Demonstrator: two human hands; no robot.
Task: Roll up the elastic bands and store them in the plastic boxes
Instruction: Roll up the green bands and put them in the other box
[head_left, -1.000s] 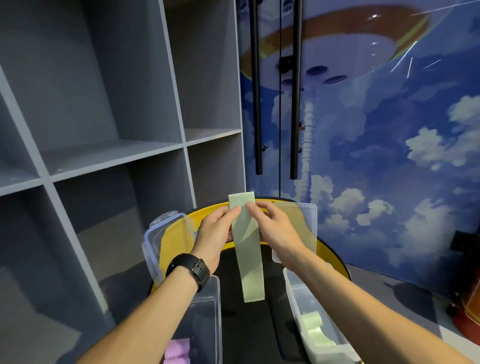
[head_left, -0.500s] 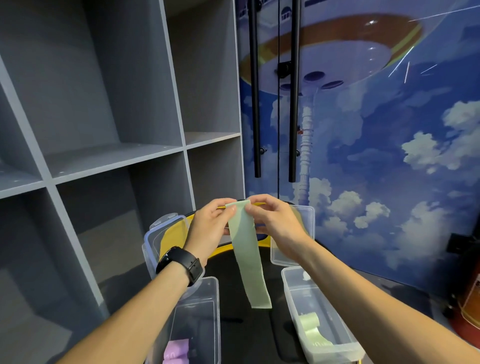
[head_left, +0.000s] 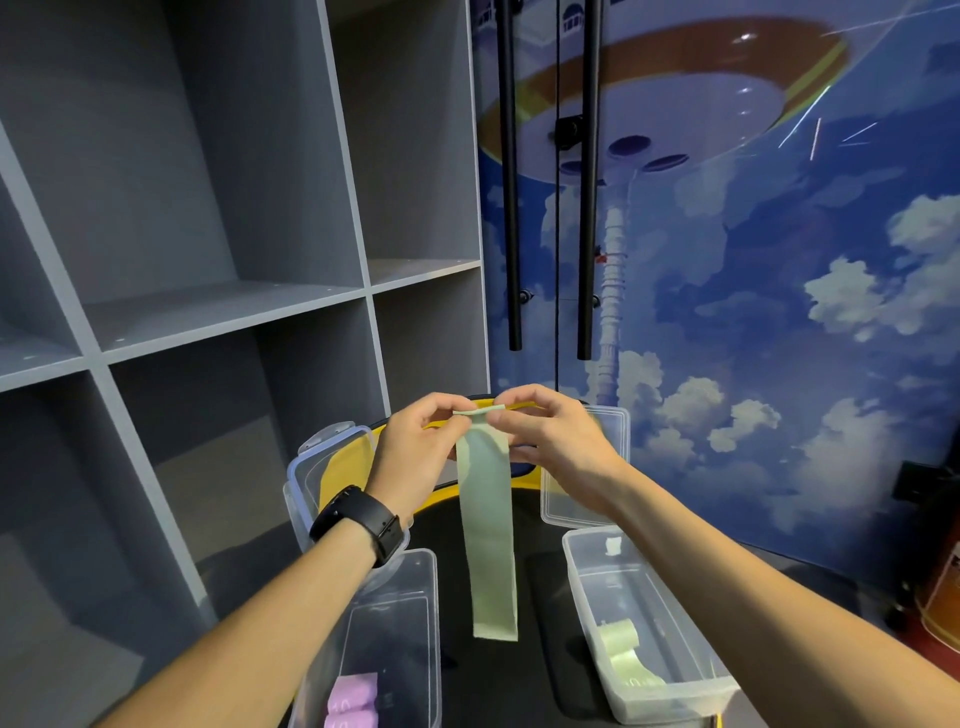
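Note:
A pale green elastic band hangs straight down in front of me, its top edge turned over into a small fold. My left hand and my right hand pinch that folded top from either side, above the black round table. Below on the right stands a clear plastic box holding rolled green bands. On the left, a second clear plastic box holds pink rolled bands.
Two clear lids lean at the table's far side, one on the left and one on the right. A grey shelf unit rises on the left. A blue sky-printed wall with two black bars is ahead.
The band's top end, which stood up above my fingers, has been folded down into a small roll. Both hands have risen a little with it.

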